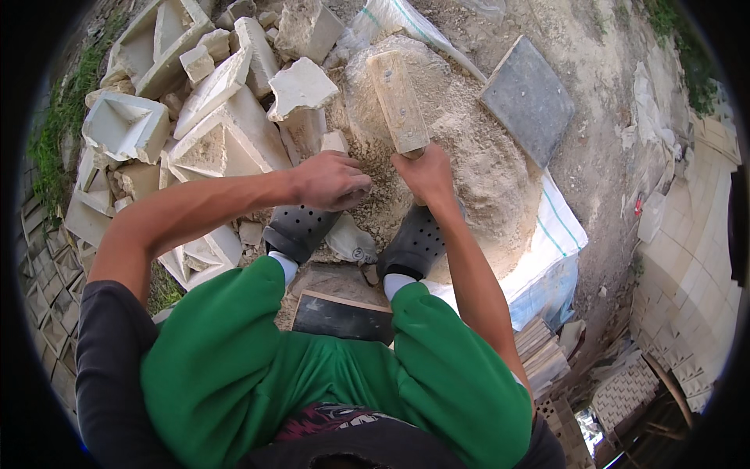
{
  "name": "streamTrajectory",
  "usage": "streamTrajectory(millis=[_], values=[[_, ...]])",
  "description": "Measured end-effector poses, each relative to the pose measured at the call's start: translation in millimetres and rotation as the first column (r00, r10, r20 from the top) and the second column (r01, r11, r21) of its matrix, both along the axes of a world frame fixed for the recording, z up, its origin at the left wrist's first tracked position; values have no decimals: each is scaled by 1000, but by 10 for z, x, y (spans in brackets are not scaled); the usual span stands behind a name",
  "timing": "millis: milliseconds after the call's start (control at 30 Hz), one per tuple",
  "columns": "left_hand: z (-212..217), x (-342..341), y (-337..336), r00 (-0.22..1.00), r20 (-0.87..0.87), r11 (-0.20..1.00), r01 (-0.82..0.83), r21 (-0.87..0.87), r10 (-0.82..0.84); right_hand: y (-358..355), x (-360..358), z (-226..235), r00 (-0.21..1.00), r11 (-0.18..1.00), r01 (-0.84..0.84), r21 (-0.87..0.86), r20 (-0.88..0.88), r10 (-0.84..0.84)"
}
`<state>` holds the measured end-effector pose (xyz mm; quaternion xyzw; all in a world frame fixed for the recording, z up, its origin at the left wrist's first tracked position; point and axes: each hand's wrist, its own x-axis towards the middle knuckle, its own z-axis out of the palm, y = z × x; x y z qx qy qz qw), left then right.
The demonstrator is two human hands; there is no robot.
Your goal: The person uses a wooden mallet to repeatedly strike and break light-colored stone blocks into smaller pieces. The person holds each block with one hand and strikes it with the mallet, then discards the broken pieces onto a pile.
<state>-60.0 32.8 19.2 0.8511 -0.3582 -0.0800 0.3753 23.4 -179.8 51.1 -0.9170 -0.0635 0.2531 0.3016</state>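
Right hand [426,173]: closed round the narrow handle end of a wooden mallet [398,102]; fingers wrapped, firm hold.
Mallet axis: long block runs up and slightly left, away from the grip, its head lying over the mound of crushed stone [469,156].
Left hand [332,181]: curled loosely, fingertips down in the grit just left of the right hand; cannot tell whether it pinches a fragment.
Nearer hand: right one has the tool; left sits beside it, close but apart.
Below the hands: two dark perforated clogs [301,230], toes at the mound's near edge.
Left of the mound: heap of broken pale moulded blocks [226,133].
Right of the mound: grey square slab [527,100], well apart.
Under the mound: white woven sack [558,234].
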Motion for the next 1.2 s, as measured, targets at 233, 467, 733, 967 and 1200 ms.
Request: streamTrajectory(millis=[233, 467, 733, 967, 1200], values=[[11, -11, 87, 999, 20, 993, -29, -114, 31, 80, 15, 470, 993, 986, 104, 131, -72, -95], [48, 54, 67, 1000, -24, 1000, -16, 11, 16, 55, -22, 55, 990, 999, 39, -22, -137, -42], [-14, 2, 122, 999, -50, 1000, -18, -11, 18, 92, -37, 453, 990, 978, 62, 197, -135, -36], [10, 49, 53, 999, -43, 1000, -24, 12, 24, 62, -50, 87, 990, 999, 27, 30, -140, -23], [-20, 72, 133, 971, -82, 975, -223, 13, 223, -1, 18, 358, 1000, 987, 17, 157, 22, -20]])
